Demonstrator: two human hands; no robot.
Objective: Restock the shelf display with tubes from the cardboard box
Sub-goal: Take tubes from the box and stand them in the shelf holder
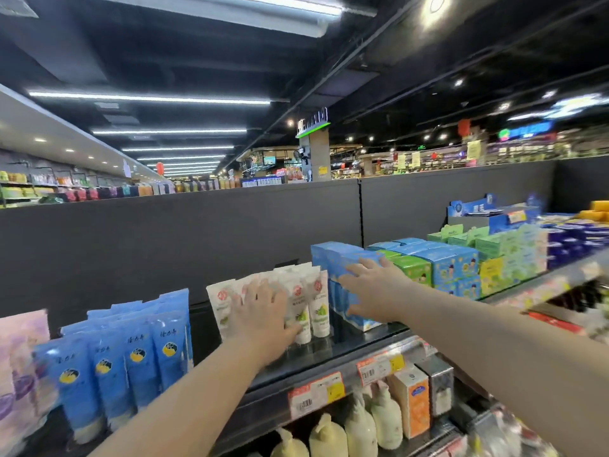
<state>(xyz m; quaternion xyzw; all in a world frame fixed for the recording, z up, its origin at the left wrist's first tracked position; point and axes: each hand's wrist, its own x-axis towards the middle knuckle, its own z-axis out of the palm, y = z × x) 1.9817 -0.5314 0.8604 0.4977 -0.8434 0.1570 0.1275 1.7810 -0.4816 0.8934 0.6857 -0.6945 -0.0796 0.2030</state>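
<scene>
Several white tubes (314, 303) with red logos and green prints stand upright in a group on the top shelf (333, 354). My left hand (263, 315) lies flat against the front of these tubes, fingers spread, thumb under the rightmost ones. My right hand (369, 291) presses on the side of a stack of light blue boxes (339, 258) just right of the tubes, fingers apart. The cardboard box is not in view.
Blue tubes (131, 354) stand in rows left of the white ones, with purple packs (19, 357) at the far left. Green and blue cartons (451, 262) fill the shelf to the right. Pump bottles (362, 423) and boxes sit on the shelf below, behind price tags (316, 394).
</scene>
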